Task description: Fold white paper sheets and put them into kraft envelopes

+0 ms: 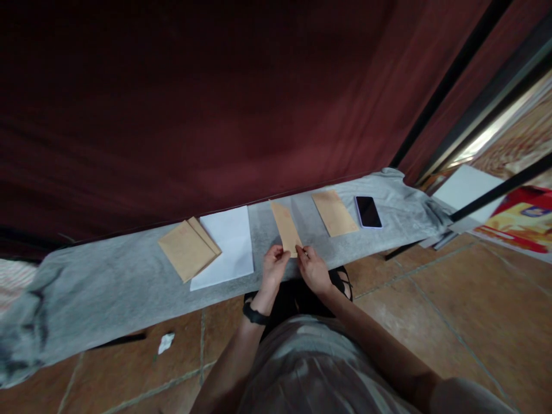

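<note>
Between my two hands is a brown paper envelope (pixel 284 224), its near end pinched at both corners and its far end pointing away from me. My left hand (pixel 275 265), with a black band on the wrist, closes on the left corner. The right corner is gripped by my right hand (pixel 313 270). To the right lies another brown envelope (pixel 334 213), flat on the grey cloth. A stack of brown envelopes (pixel 186 250) rests at the left, partly over white paper sheets (pixel 233 247).
A phone (pixel 368 211) with a dark screen lies right of the single envelope. Grey cloth (pixel 107 287) covers the narrow bench. Behind it hangs a dark red curtain (pixel 241 115). A red and yellow box (pixel 521 221) stands at far right; crumpled white tissue (pixel 166 342) lies on the tiled floor.
</note>
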A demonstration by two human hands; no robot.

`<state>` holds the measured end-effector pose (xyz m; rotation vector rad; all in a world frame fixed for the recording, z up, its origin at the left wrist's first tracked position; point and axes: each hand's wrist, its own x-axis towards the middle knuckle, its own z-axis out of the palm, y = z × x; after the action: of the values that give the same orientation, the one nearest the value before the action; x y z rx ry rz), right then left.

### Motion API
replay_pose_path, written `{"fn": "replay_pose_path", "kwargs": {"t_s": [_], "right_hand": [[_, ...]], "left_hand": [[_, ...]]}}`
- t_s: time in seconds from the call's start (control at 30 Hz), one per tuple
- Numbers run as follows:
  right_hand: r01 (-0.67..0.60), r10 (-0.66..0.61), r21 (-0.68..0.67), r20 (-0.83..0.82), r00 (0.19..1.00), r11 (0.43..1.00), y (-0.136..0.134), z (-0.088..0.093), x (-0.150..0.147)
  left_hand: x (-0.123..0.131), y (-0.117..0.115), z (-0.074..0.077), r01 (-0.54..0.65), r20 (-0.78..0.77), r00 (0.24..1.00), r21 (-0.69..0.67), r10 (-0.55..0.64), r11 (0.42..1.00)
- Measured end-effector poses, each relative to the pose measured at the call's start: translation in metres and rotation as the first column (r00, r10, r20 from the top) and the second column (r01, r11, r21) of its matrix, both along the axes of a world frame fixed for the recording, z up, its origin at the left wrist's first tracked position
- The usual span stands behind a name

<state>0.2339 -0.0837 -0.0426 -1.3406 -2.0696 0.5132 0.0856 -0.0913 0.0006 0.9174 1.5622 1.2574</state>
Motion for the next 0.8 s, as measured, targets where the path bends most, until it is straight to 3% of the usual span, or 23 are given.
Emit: {"fn": "replay_pose_path", "kwargs": {"t_s": [0.07, 0.17, 0.2, 0.37, 0.5, 0.57, 0.67, 0.7, 0.73, 0.8], "right_hand": [[0.034, -0.093, -0.181, -0.325, 0.941, 0.983, 0.008, 0.003, -0.003], [-0.011, -0.304, -0.430, -0.655, 0.692, 0.903, 0.016, 0.004, -0.005], [-0.039, -0.346, -0.476, -0.691, 0.635, 0.879, 0.017, 0.003, -0.005], [-0.193, -0.433, -0.584, -0.750, 0.500, 0.789, 0.008, -0.002, -0.010], [-0.301, -0.482, -0.626, -0.762, 0.433, 0.719, -0.003, -0.005, -0.012], [-0.360, -0.474, -0.647, -0.750, 0.462, 0.673, -0.007, -0.007, -0.010], [-0.375, -0.392, -0.675, -0.700, 0.597, 0.635, -0.011, -0.012, 0.000], [-0.334, -0.342, -0.659, -0.679, 0.650, 0.675, -0.012, -0.013, 0.004], [-0.270, -0.270, -0.606, -0.651, 0.710, 0.748, -0.012, -0.014, 0.009], [-0.158, -0.072, -0.385, -0.520, 0.851, 0.909, -0.012, -0.014, 0.018]], "left_hand": [[0.004, -0.002, 0.005, 0.002, 0.023, 1.000, 0.027, -0.002, 1.000], [0.006, -0.008, 0.002, -0.009, 0.098, 0.995, -0.006, 0.009, 1.000], [0.007, -0.009, -0.002, -0.005, 0.131, 0.991, -0.037, 0.009, 0.999], [0.011, -0.011, -0.020, 0.044, 0.233, 0.972, -0.088, -0.022, 0.995], [0.004, -0.004, -0.026, 0.039, 0.132, 0.991, -0.108, -0.024, 0.993], [-0.005, 0.000, -0.029, 0.041, 0.057, 0.998, -0.146, -0.033, 0.988], [-0.020, 0.005, -0.032, 0.024, -0.039, 0.999, -0.179, -0.031, 0.984], [-0.024, 0.006, -0.033, 0.018, -0.078, 0.996, -0.186, -0.033, 0.982], [-0.026, 0.007, -0.034, 0.015, -0.114, 0.993, -0.190, -0.038, 0.982], [-0.029, 0.005, -0.034, 0.013, -0.180, 0.983, -0.190, -0.048, 0.982]]}}
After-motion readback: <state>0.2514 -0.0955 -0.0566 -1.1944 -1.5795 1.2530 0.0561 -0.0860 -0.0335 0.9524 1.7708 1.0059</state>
